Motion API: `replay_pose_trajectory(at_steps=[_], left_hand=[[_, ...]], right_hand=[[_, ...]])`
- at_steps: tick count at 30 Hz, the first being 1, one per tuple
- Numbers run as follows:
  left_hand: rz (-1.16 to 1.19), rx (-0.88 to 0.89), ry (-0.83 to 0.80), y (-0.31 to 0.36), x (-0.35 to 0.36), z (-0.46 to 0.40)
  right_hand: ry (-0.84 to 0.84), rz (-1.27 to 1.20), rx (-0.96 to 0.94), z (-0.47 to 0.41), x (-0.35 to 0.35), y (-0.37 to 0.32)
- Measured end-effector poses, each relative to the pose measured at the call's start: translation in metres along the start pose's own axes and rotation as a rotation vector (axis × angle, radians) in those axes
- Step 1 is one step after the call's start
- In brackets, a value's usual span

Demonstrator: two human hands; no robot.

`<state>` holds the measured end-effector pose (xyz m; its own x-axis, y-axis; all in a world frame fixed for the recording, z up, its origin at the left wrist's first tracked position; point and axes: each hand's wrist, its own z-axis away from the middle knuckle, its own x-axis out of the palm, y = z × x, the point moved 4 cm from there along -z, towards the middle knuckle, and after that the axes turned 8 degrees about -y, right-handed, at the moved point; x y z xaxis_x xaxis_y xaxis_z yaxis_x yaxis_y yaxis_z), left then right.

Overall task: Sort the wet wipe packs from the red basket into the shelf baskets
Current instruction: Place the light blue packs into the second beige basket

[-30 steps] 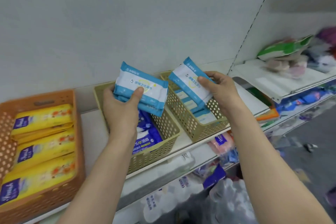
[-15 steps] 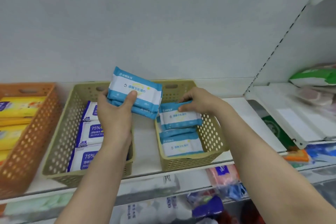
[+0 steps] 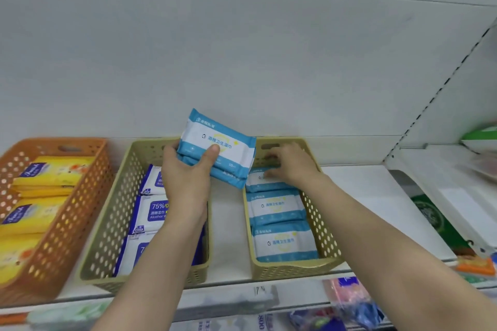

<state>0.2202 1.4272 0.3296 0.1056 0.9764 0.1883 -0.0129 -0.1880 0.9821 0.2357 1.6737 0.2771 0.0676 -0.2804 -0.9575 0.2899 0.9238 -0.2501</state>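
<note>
Blue-and-white wet wipe packs (image 3: 219,149), a small stack, sit gripped in the left hand (image 3: 185,183) above the gap between two beige baskets. The right hand (image 3: 291,162) lies with relaxed fingers on the rearmost pack (image 3: 265,183) in the right basket (image 3: 321,226). The slick stack may slide from that thumb grip into the alcohol-wipe basket (image 3: 107,226).

I see bare shelf (image 3: 228,228) between the two tan baskets. My left hand (image 3: 185,183) and its blue packs (image 3: 217,148) block the way above the middle basket (image 3: 107,223).
</note>
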Motion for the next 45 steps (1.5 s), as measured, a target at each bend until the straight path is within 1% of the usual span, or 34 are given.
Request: replay_pose_trajectory(at_steps=[3,4,5,6,7,8,9,10,11,12,14,15,17,20,22,23,25,28,30,34,37,40,45], left_hand=[[-0.019,-0.016,-0.021,-0.004,0.005,-0.001],[-0.018,-0.022,-0.032,-0.004,0.006,-0.001],[-0.016,-0.027,-0.044,-0.005,0.007,-0.001],[-0.016,-0.029,-0.056,-0.005,0.008,-0.001],[-0.020,-0.033,-0.068,-0.005,0.009,-0.001],[-0.021,-0.037,-0.083,-0.005,0.011,0.000],[-0.023,-0.042,-0.100,-0.005,0.012,0.000],[-0.026,-0.049,-0.120,-0.007,0.014,0.001],[-0.031,-0.058,-0.140,-0.008,0.017,0.003],[-0.040,-0.064,-0.159,-0.009,0.019,0.004],[-0.060,-0.069,-0.186,-0.009,0.023,0.006],[-0.067,-0.068,-0.192,-0.009,0.024,0.005],[-0.077,-0.063,-0.194,-0.010,0.022,0.004],[-0.096,-0.046,-0.152,-0.010,0.014,0.000],[-0.088,-0.038,-0.096,-0.010,0.007,-0.004],[-0.082,-0.035,-0.075,-0.010,0.005,-0.005],[-0.059,-0.028,-0.043,-0.009,0.003,-0.006],[-0.024,-0.016,-0.020,-0.008,0.003,-0.004],[-0.020,-0.008,-0.015,-0.007,0.003,-0.003],[-0.029,-0.008,-0.024,-0.009,0.003,-0.002],[-0.020,-0.010,-0.031,-0.010,0.003,-0.001],[-0.022,-0.011,-0.029,-0.010,0.003,-0.001],[-0.026,-0.015,-0.022,-0.008,0.003,-0.002]], right_hand=[[-0.236,0.071,0.010,0.004,0.014,-0.001],[-0.255,0.055,-0.002,0.005,0.015,-0.001],[-0.212,-0.036,0.001,0.007,0.009,-0.001],[-0.121,-0.206,0.018,0.008,0.000,0.000],[-0.017,-0.423,0.044,0.012,-0.014,-0.001],[0.042,-0.659,0.064,0.016,-0.027,-0.003],[0.030,-0.871,0.055,0.019,-0.038,-0.007],[-0.045,-1.018,0.012,0.023,-0.046,-0.017],[-0.137,-1.065,-0.045,0.028,-0.051,-0.027],[-0.214,-1.059,-0.094,0.033,-0.053,-0.038],[-0.272,-0.997,-0.131,0.038,-0.052,-0.050],[-0.260,-0.988,-0.125,0.038,-0.051,-0.050],[-0.206,-1.053,-0.103,0.038,-0.050,-0.047],[-0.077,-1.134,-0.030,0.036,-0.051,-0.030],[-0.047,-1.047,0.008,0.036,-0.054,-0.015],[-0.072,-0.961,0.028,0.036,-0.054,-0.008],[-0.179,-0.762,0.054,0.039,-0.053,0.004],[-0.342,-0.461,0.030,0.045,-0.045,0.009],[-0.388,-0.353,0.008,0.047,-0.041,0.007],[-0.439,-0.300,0.003,0.045,-0.034,0.004],[-0.477,-0.176,-0.017,0.045,-0.024,-0.002],[-0.476,-0.078,-0.013,0.043,-0.008,-0.007],[-0.464,-0.087,-0.012,0.040,0.005,-0.010]])
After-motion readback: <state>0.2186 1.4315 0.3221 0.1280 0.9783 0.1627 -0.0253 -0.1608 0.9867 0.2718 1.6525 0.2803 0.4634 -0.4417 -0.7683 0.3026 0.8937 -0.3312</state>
